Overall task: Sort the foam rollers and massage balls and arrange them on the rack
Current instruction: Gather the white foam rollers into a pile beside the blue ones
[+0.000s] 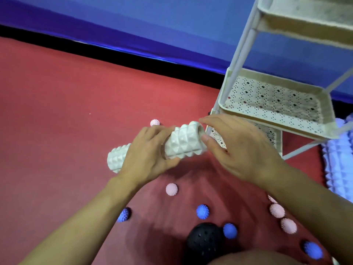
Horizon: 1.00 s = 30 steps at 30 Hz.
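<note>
A white knobbly foam roller (183, 142) is held above the red floor, tilted up toward the rack. My left hand (147, 155) grips its middle, fingers curled round it. My right hand (235, 148) is at the roller's upper open end, thumb and fingers touching its rim. The white metal rack (277, 119) stands at the right, and no items show on its perforated shelves. Several spiky massage balls lie on the floor: pink ones (171, 189) (277, 210) and blue ones (202, 211) (124, 214). A larger black ball (205, 240) sits near the bottom.
A pale lilac knobbly roller (338, 161) lies on the floor right of the rack. One pink ball (154, 122) sits beyond the held roller. A blue wall with a black skirting (114, 54) bounds the red floor at the back.
</note>
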### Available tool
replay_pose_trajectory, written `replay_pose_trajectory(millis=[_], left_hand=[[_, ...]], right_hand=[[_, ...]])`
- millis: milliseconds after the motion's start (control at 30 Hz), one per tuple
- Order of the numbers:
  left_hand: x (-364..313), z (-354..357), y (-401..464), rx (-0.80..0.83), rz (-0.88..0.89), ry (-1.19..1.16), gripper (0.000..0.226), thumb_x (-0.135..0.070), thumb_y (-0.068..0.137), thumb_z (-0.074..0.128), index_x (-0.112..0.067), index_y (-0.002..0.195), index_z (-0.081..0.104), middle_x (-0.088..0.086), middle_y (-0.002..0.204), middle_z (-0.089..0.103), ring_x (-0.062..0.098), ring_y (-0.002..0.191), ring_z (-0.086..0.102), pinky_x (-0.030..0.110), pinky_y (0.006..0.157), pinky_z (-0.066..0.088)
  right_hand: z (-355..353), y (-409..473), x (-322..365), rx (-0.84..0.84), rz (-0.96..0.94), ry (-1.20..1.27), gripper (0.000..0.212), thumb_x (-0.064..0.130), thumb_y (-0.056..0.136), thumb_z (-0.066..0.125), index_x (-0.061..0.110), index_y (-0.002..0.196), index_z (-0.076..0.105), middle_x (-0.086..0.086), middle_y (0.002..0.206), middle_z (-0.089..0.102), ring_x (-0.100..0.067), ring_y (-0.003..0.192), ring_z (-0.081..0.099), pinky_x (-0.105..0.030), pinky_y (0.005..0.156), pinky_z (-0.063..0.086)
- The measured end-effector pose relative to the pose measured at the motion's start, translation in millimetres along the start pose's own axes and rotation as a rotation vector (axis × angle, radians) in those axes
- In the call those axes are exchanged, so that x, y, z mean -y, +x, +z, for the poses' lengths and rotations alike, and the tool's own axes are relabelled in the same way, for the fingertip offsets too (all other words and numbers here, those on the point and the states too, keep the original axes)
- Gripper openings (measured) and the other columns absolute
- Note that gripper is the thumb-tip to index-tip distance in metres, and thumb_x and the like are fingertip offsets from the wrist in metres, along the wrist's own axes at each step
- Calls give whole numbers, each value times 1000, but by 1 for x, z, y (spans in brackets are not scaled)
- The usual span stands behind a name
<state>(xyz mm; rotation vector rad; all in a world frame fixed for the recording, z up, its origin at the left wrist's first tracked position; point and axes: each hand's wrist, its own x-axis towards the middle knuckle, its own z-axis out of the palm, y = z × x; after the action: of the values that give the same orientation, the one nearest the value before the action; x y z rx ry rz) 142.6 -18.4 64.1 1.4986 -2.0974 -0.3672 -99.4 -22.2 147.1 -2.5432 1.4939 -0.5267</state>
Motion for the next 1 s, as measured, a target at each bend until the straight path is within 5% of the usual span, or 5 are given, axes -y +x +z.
replay_pose_trajectory(millis=[100, 500, 667, 867, 1000], left_hand=[[-56, -33, 21, -111, 59, -140, 73, -53, 75, 83, -22, 138, 64, -12, 125, 65, 0, 106, 50, 9, 99, 34], [-269, -115, 45, -46, 231, -762, 68, -33, 72, 93, -27, 132, 62, -17, 117, 73, 8, 111, 69, 35, 102, 54], [-341, -117, 31, 28, 331, -863, 65, -29, 71, 92, -28, 129, 62, -22, 113, 73, 0, 106, 69, 18, 92, 52], [-407, -108, 15, 67, 377, -995, 51, -39, 75, 84, -31, 120, 63, -12, 115, 74, 8, 115, 68, 41, 98, 56], [-450, -96, 11, 133, 392, -1108, 49, -38, 78, 79, -23, 122, 63, -9, 117, 75, 7, 114, 69, 30, 92, 57]], right_hand=[[-56, -14, -6, -122, 59, 15, 43, 48, 104, 44, 24, 137, 57, 7, 129, 65, -16, 117, 60, -34, 98, 46], [-222, -131, 3, -346, 217, 262, 44, 57, 102, 36, 43, 143, 45, 26, 137, 59, 2, 130, 54, -25, 107, 42], [-257, -178, 10, -410, 255, 289, 38, 57, 102, 39, 48, 138, 41, 30, 131, 60, 2, 124, 58, -18, 99, 43], [-282, -235, 5, -517, 308, 353, 42, 59, 100, 41, 53, 141, 37, 24, 132, 63, -2, 124, 61, -29, 102, 47], [-290, -271, -9, -573, 373, 438, 47, 64, 96, 41, 51, 141, 39, 26, 132, 63, -1, 122, 61, -26, 100, 47]])
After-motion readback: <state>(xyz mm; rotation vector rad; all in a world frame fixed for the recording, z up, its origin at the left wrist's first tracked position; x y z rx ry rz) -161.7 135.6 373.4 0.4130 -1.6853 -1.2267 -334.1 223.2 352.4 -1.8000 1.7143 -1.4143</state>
